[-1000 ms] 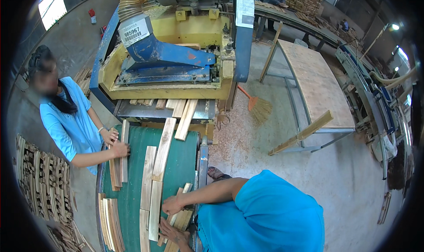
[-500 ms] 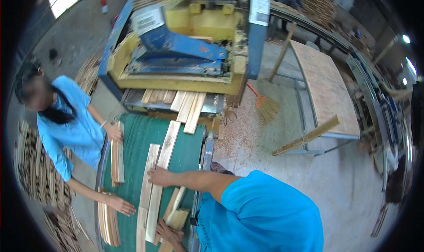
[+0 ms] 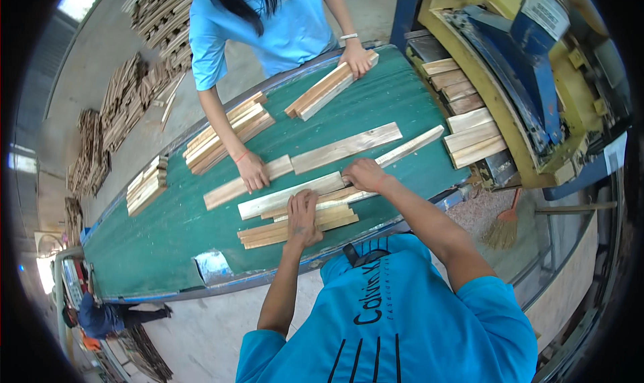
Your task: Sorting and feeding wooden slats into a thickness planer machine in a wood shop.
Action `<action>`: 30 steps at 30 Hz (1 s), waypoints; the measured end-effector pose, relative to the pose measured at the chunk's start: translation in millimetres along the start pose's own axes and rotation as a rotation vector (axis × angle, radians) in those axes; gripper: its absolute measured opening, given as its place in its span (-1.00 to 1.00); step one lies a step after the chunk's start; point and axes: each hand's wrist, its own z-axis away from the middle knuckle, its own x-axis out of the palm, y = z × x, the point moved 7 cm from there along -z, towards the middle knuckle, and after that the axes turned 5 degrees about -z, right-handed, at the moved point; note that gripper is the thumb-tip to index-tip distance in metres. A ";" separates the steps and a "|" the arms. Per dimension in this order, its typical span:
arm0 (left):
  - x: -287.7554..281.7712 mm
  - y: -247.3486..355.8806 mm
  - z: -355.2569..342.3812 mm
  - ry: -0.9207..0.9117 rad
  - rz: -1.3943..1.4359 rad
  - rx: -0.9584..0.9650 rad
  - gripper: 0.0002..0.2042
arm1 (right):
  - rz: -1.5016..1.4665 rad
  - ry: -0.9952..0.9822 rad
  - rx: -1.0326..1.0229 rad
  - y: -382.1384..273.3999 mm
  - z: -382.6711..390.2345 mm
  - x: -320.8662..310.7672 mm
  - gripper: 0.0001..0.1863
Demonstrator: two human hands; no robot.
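Observation:
My left hand (image 3: 303, 218) has its fingers bent over a pale wooden strip (image 3: 263, 202) and the pieces beside it on the green conveyor belt (image 3: 151, 249). Beneath its palm lies a short bundle of strips (image 3: 268, 234). To the right, my right hand (image 3: 365, 175) has its fingers closed at the pale strip's right end. A long, narrow strip (image 3: 417, 145) runs out from under this hand toward the machine. Two flat strips, a longer one (image 3: 349, 147) and a shorter one (image 3: 225, 192), lie end to end just beyond my hands.
Across the belt, a person in light blue touches the shorter strip with one hand (image 3: 253, 171) and holds a strip bundle (image 3: 332, 86) with the other. More bundles (image 3: 228, 133) lie far left. A yellow-and-blue machine (image 3: 537, 81) stands right; a broom (image 3: 503, 227) is beside it.
My view has turned, so the machine now appears at the right. My hands have come closer together on the strips. The other person's hand has come onto the shorter flat strip.

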 end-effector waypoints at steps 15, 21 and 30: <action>22.1 -19.1 7.7 -0.045 0.021 -0.029 -0.11 | -0.002 -0.194 0.238 -25.1 -37.4 53.0 -0.65; 21.4 -18.8 2.8 -0.053 -0.136 -0.095 0.10 | -0.170 -0.259 0.217 -22.0 -46.3 66.0 -0.73; 34.7 -34.6 8.2 -0.221 -0.223 -0.115 0.32 | 0.074 -0.031 -0.152 55.3 30.3 -41.2 -0.36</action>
